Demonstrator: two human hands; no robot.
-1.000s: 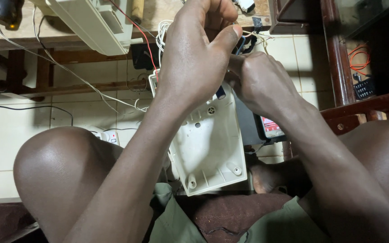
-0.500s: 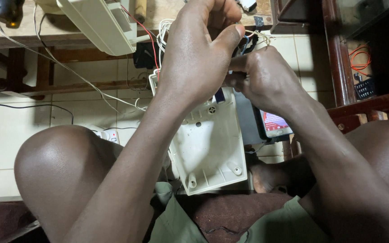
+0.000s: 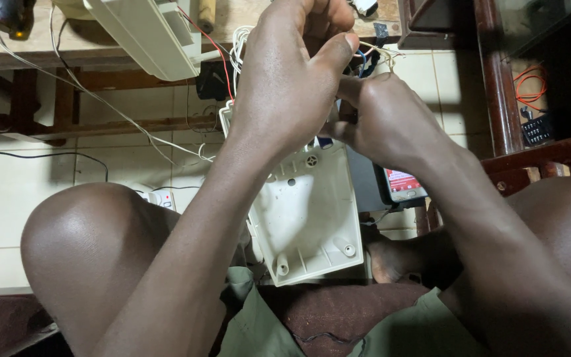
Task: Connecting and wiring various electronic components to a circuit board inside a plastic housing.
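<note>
Above the white casing [image 3: 308, 218], left hand [image 3: 285, 86] and right hand [image 3: 391, 125] pinch thin wires [image 3: 381, 51].

We see an open white plastic casing [image 3: 308, 215], hollow side up, tilted between the knees, with round screw posts at its near corners. A bundle of thin wires [image 3: 377, 54], white, yellow and blue, rises from its far end, pinched at the tips.

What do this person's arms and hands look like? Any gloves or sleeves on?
No gloves and no sleeves: the left hand and right hand are bare, as are both forearms up to the frame edge. No watch, ring or bracelet shows. The only clothing in view is olive-green shorts at the lap.
</note>
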